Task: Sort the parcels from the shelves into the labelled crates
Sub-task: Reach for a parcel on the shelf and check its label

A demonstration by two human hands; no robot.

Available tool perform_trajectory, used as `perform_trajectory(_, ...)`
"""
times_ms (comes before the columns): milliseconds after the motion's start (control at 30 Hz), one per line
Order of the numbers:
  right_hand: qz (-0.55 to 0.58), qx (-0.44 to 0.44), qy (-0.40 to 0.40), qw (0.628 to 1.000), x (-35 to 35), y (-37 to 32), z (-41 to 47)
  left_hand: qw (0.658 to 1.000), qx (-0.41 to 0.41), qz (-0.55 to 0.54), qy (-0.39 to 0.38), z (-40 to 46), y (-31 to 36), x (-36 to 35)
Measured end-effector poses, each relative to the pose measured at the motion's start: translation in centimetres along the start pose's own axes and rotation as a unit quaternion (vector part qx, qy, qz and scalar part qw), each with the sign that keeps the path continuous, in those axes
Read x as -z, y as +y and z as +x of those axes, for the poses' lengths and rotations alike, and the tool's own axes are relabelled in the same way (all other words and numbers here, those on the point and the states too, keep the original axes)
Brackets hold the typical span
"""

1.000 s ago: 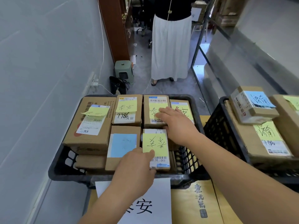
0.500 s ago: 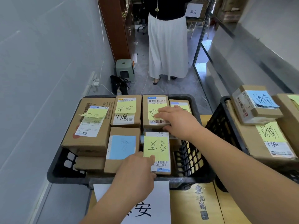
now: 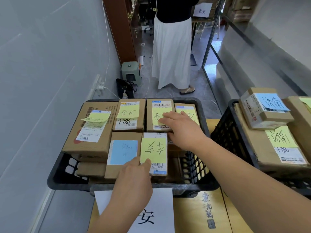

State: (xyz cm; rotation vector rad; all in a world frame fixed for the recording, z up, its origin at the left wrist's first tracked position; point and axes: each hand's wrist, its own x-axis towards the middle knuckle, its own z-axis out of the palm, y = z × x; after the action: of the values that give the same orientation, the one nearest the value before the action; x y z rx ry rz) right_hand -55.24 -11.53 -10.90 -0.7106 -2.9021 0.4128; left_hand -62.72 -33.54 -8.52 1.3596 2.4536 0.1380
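A black crate (image 3: 55, 181) in front of me is packed with cardboard parcels carrying yellow and blue notes. A white paper label (image 3: 158, 216) hangs on its near rim. My left hand (image 3: 134, 179) grips the near end of a small parcel with a yellow note (image 3: 154, 151) lying in the crate's front row. My right hand (image 3: 183, 130) lies palm down, fingers apart, over a back-row parcel (image 3: 157, 115), with its thumb at the small parcel's far corner. A blue-note parcel (image 3: 123, 152) sits just left of the gripped one.
A second black crate (image 3: 223, 132) at the right holds larger parcels with notes. Both crates rest on yellow cartons (image 3: 207, 212). A person in a white skirt (image 3: 171, 52) stands in the aisle beyond, by a green stool (image 3: 131, 73) and a black bag (image 3: 125, 88). Grey wall on the left.
My right hand has slid slightly right and nearer along the back-row parcels. My left hand stays at the near end of the yellow-note parcel. The person beyond has stepped a little farther away.
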Motion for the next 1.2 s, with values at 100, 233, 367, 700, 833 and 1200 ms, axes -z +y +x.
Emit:
perform_trajectory(100, -0.007, -0.003, -0.001, 1.0, 0.0, -0.2, -0.1, 1.0, -0.007, -0.009, 0.009, -0.2, -0.1, 0.3)
perform_trajectory(233, -0.008, -0.011, -0.011, 1.0, 0.0, -0.4, -0.4, 0.999, -0.012, -0.027, 0.028, -0.6, -0.2, 0.7)
perform_trajectory(367, -0.011, -0.023, -0.016, 1.0, 0.1, -0.6, -0.8, 0.999, -0.019, -0.033, 0.026, -0.8, -0.3, 0.6)
perform_trajectory(700, -0.021, -0.057, -0.022, 0.998, 1.8, -1.7, -1.9, 0.998, -0.038, -0.003, 0.056, -1.0, -0.6, 1.7)
perform_trajectory(833, -0.023, -0.08, -0.013, 0.996, 3.4, -2.6, -3.3, 0.996, -0.053, 0.041, 0.058, -0.9, -1.3, 2.1)
perform_trajectory(1200, -0.013, -0.19, 0.032, 0.981, 5.2, -5.7, -14.9, 0.983, -0.155, 0.069, 0.067, -1.9, 1.3, 3.3)
